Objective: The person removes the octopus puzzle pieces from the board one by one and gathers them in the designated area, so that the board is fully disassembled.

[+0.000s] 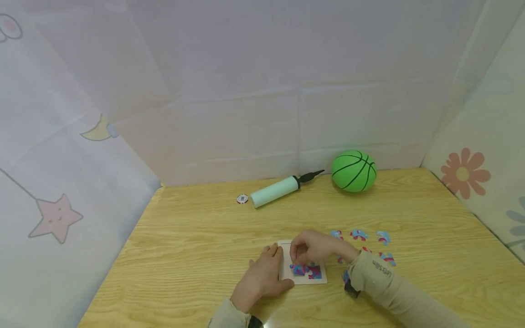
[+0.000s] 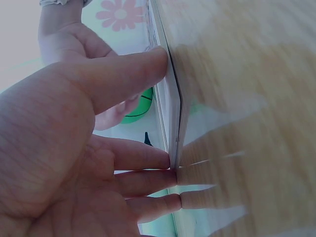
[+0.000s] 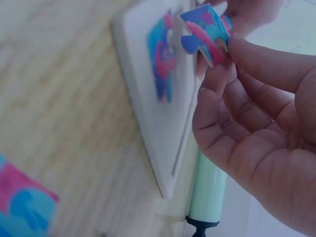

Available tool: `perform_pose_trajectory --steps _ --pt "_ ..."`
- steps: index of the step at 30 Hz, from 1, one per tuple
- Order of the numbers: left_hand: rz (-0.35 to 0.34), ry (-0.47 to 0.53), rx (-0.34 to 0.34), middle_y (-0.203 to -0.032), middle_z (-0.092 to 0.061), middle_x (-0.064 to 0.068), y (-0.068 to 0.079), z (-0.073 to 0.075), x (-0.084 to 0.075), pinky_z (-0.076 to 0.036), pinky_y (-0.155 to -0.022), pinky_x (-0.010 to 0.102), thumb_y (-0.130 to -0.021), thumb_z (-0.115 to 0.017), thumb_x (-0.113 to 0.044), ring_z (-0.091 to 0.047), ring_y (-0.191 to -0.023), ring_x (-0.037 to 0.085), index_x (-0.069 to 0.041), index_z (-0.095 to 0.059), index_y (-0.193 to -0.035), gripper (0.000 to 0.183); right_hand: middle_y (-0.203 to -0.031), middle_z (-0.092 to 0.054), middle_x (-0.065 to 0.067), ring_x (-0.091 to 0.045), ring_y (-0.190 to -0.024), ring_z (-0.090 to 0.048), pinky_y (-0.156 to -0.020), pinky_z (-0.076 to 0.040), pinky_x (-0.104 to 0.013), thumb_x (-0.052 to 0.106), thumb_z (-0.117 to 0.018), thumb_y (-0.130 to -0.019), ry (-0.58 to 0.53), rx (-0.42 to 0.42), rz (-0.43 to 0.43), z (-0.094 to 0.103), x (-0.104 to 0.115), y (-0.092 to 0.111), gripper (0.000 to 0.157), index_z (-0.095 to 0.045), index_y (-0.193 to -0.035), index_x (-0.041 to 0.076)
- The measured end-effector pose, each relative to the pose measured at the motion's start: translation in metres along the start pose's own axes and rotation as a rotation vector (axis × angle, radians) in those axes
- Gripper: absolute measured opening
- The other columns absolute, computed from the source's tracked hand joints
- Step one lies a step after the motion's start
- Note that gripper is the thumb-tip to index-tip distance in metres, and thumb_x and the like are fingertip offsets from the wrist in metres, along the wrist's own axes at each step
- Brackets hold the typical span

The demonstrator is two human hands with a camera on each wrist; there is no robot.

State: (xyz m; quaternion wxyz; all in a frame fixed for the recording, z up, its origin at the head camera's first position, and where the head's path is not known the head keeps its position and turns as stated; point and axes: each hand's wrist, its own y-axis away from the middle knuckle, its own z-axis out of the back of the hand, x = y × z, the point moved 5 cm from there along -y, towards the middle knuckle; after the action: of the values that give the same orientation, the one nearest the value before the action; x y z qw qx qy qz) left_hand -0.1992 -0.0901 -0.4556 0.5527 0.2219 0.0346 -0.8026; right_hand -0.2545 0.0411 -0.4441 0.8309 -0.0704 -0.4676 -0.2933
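My right hand (image 1: 313, 247) pinches a blue and pink jigsaw piece (image 3: 205, 32) between thumb and fingertips, just above a white puzzle board (image 1: 285, 259). On that board lie joined blue, purple and pink pieces (image 3: 163, 61). My left hand (image 1: 264, 275) rests at the board's left side with fingers stretched out. In the left wrist view, its thumb (image 2: 143, 69) touches the board's edge and the fingertips meet the edge and the tabletop. The right hand partly hides the board in the head view.
Several loose jigsaw pieces (image 1: 383, 237) lie right of the board, some partly behind the right forearm. Farther back are a mint hand pump (image 1: 275, 191) with a black nozzle, a poker chip (image 1: 242, 198) and a green basketball (image 1: 353, 171) near the back wall.
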Motion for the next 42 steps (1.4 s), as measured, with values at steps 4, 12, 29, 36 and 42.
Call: perform_pose_trajectory --steps 4,12,29,36,42 --pt "0.001 -0.008 -0.006 -0.149 -0.034 0.02 0.0 0.0 -0.001 -0.035 -0.087 0.075 -0.08 -0.074 -0.043 -0.032 -0.136 0.038 0.005 -0.038 -0.143 0.087 -0.075 -0.065 -0.002 -0.008 -0.065 -0.06 -0.061 -0.051 -0.023 -0.004 -0.065 -0.085 -0.027 -0.016 0.035 0.007 0.001 0.003 0.006 -0.065 -0.085 0.002" --pt "0.01 -0.014 -0.011 -0.149 -0.035 0.021 0.001 0.001 -0.002 -0.035 -0.088 0.074 -0.08 -0.074 -0.044 -0.032 -0.136 0.04 0.006 -0.038 -0.143 0.088 -0.078 -0.066 0.001 -0.01 -0.069 -0.063 -0.063 -0.052 -0.025 0.001 -0.066 -0.088 -0.063 -0.092 0.034 0.017 -0.007 0.018 0.006 -0.066 -0.087 0.007" --pt "0.013 0.004 -0.001 -0.15 -0.034 0.02 0.001 -0.001 -0.001 -0.034 -0.09 0.074 -0.081 -0.073 -0.044 -0.031 -0.137 0.037 0.004 -0.037 -0.144 0.087 -0.076 -0.066 -0.01 -0.019 -0.062 -0.06 -0.054 -0.052 -0.03 0.002 -0.065 -0.088 -0.141 -0.146 0.072 0.035 -0.022 0.068 0.002 -0.065 -0.09 0.002" --pt "0.013 0.013 0.009 -0.151 -0.033 0.019 0.001 -0.001 0.0 -0.033 -0.091 0.074 -0.082 -0.073 -0.044 -0.03 -0.137 0.038 0.004 -0.036 -0.144 0.087 -0.078 -0.065 -0.007 -0.012 -0.066 -0.06 -0.058 -0.053 -0.031 0.004 -0.064 -0.09 -0.153 -0.163 0.05 0.039 -0.029 0.092 0.003 -0.064 -0.092 0.002" --pt "0.009 0.021 0.01 -0.151 -0.032 0.02 0.001 0.0 -0.001 -0.033 -0.091 0.074 -0.082 -0.073 -0.043 -0.03 -0.137 0.039 0.005 -0.036 -0.144 0.087 -0.08 -0.064 -0.009 -0.008 -0.065 -0.056 -0.056 -0.051 -0.029 0.004 -0.063 -0.09 -0.194 -0.174 0.036 0.041 -0.038 0.112 0.005 -0.063 -0.093 0.0"
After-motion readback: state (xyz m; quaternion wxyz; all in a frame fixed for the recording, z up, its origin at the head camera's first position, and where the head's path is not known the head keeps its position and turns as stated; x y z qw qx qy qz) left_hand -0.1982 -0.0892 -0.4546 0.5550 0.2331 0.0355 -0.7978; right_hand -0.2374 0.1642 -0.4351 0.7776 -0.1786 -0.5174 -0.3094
